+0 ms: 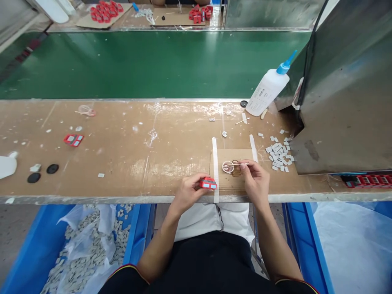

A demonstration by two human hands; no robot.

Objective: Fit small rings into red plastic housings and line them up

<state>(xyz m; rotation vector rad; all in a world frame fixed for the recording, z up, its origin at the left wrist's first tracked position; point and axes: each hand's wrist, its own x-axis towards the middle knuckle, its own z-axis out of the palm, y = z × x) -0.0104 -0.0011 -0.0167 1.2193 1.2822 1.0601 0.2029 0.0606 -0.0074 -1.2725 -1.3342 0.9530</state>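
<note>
My left hand (190,191) grips a small red toy bus part (208,183) with pale window panels, close to the table's front edge. Between the fingertips of my right hand (255,181) is a thin stick (237,164), its far end in a small round dish (228,167). The dish sits on a cardboard square bordered by white tape strips (215,163). To the right of this hand lies a pile of small light-grey rectangular pieces (278,155). Farther back, a white squeeze bottle (266,92) with a blue nozzle leans tilted.
A metal housing (346,94) bounds the right side. Behind the cardboard-covered table (171,151) runs a green conveyor belt (147,63). Another red part (73,140) and black caps (52,168) lie left. Blue bins (139,232) stand below; red parts (105,11) sit across the belt.
</note>
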